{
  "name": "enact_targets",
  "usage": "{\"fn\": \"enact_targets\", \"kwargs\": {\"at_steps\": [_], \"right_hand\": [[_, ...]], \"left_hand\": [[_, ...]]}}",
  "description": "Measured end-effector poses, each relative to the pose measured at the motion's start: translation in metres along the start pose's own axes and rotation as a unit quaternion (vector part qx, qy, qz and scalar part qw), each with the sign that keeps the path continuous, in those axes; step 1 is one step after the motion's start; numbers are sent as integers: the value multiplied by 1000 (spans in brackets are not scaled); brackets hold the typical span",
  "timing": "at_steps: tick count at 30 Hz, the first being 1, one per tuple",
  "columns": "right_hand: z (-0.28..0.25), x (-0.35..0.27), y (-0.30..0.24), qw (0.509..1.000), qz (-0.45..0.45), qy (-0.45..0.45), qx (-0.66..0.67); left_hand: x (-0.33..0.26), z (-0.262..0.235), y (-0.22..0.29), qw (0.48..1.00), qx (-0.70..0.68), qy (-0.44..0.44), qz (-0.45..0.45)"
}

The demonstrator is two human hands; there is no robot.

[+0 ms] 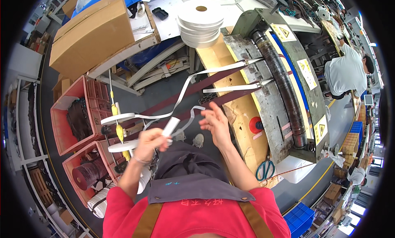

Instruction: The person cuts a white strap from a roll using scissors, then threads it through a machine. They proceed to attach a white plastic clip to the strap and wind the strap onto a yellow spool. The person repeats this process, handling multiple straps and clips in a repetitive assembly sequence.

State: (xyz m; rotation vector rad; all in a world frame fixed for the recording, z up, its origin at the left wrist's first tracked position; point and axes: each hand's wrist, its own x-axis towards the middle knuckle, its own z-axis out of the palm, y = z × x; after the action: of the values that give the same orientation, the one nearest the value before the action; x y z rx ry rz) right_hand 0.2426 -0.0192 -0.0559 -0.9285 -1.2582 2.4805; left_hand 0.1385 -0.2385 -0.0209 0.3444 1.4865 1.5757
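Note:
My left hand (150,144) is closed on a flat piece of white tape (171,126), its wide end sticking up past the fingers. My right hand (217,125) holds nothing, with its fingers apart. By its fingertips a thin loose white strip (187,122) curls. Two reels of white tape (118,118) hang on a rod with yellow parts (119,132) at the left. From the upper one a white band (180,96) runs to the machine. Maroon straps (193,90) lead to the same machine. A shorter white band (224,88) ends short of the reels.
A roller machine (284,90) with warning labels stands at the right. On its wooden ledge lie scissors (265,169) and a red disc (256,125). Pink crates (61,127) stand left, a cardboard box (92,36) and stacked white rolls (200,24) behind. A person (347,71) is far right.

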Motion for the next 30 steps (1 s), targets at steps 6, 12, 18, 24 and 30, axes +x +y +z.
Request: {"fn": "enact_targets", "kwargs": {"at_steps": [6,12,18,24,30], "right_hand": [[3,76,10,975,-26,182,122],[-9,116,22,918,-92,320,215],[18,59,-8,982,-43,167,80],[17,25,-16,999,-1,48,2],[9,11,-18,998,53,-40,-19]], "left_hand": [[-23,-36,72,953,-149,-75,253],[18,-47,69,984,-117,-65,118],[95,-11,39,996,-62,-70,4],[114,11,7,994,-63,-88,-13],[105,15,-3,995,-31,-45,-78]]}}
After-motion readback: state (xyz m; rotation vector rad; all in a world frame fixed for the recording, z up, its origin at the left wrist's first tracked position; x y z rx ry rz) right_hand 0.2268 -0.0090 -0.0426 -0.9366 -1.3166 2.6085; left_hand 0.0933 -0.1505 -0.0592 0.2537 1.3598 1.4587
